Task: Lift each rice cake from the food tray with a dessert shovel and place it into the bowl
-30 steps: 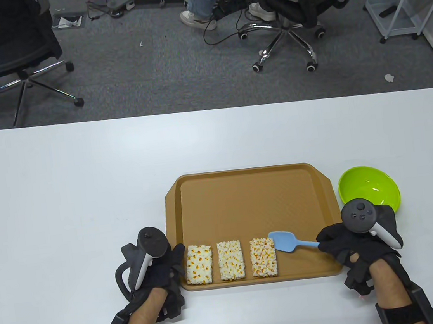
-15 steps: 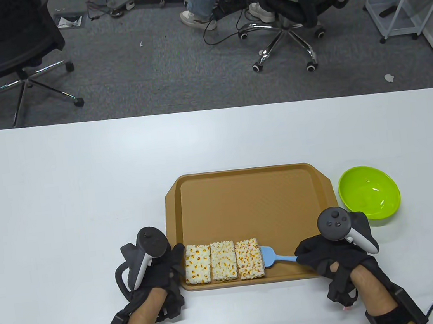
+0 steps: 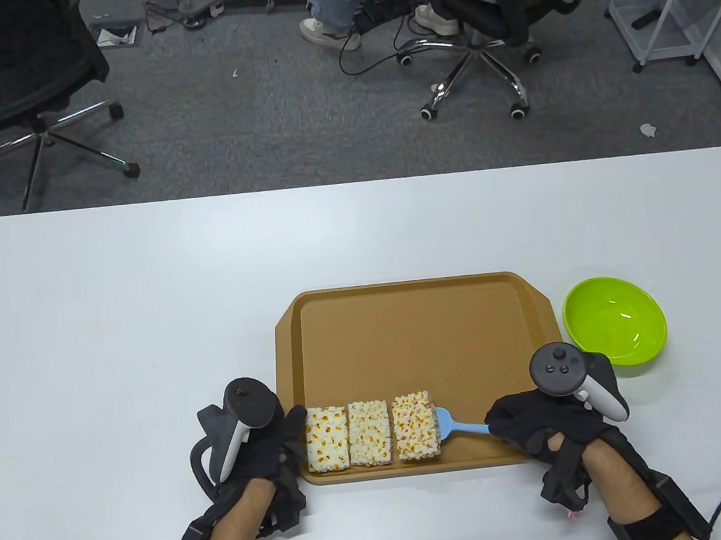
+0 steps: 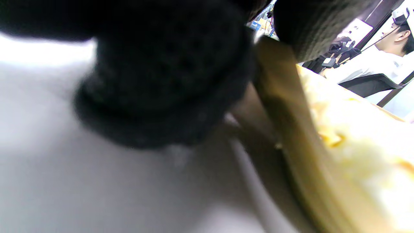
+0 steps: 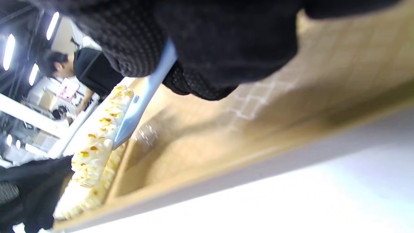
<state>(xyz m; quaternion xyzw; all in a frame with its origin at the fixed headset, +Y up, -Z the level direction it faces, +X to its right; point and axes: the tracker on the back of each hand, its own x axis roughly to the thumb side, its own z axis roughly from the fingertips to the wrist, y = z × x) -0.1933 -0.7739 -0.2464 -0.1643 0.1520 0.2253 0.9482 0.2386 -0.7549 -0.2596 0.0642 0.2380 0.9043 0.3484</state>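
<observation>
The right hand (image 3: 537,422) has its fingers (image 5: 207,48) curled tight round the handle of the blue shovel (image 3: 459,426), whose long axis runs along the near edge of the bench, pointing toward the bench's left side. Its blade is slid under the right side of the nearest rice cake (image 3: 415,426), and that cake tilts up slightly on it; in the right wrist view the blade sits against the cake's side and lower edge.

Two more rice cakes (image 3: 348,436) lie touching it in a row along the near edge of the brown tray (image 3: 407,336). At the row's far end the left hand (image 3: 270,446) rests by the tray's near left corner, fingers (image 3: 296,420) against the last cake or the rim; whether they are curled I cannot tell.

The green bowl (image 3: 614,320) stands off the tray's right side, behind the right hand, so the loaded shovel has to travel back over the right hand's own side, probably kept level.
</observation>
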